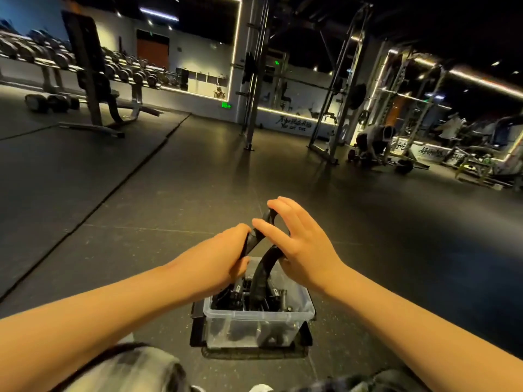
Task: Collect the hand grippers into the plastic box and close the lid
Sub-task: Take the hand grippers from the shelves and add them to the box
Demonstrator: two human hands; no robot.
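Head view, looking forward and down.

Near and in the middle, down on the dark floor (pixel 141 210): a see-through plastic box (pixel 246 331), open on top. Packed inside: other hand grippers (pixel 236 297), black with bits of silver metal, lying in a jumble. Under the box and poking out at its left and near sides: a dark flat piece (pixel 195 329). Cannot tell what.

Just above the far side of the box: one black hand gripper (pixel 261 268), held up in both hands. Tilted, with its right handle curving down into the box among the others.

Left hand (pixel 226 250): fingers curled tight round the left handle. Right hand (pixel 301 243): fingers bent over the round top of the hand gripper, palm against the right handle, so holding on too. Both hands close together, almost touching at the fingertips.

Two bare arms reaching in from the near edge. At the very bottom, grey patterned knees (pixel 133 369), blurry.

Far left: a long dumbbell rack (pixel 121 69) along the wall, with a few loose dumbbells (pixel 51 101) on the floor in front of it. Far middle and far right: tall metal frames (pixel 336 108) and bright strips of light. Far right, low on the floor: another person (pixel 373 140), bent over, too small to tell more.
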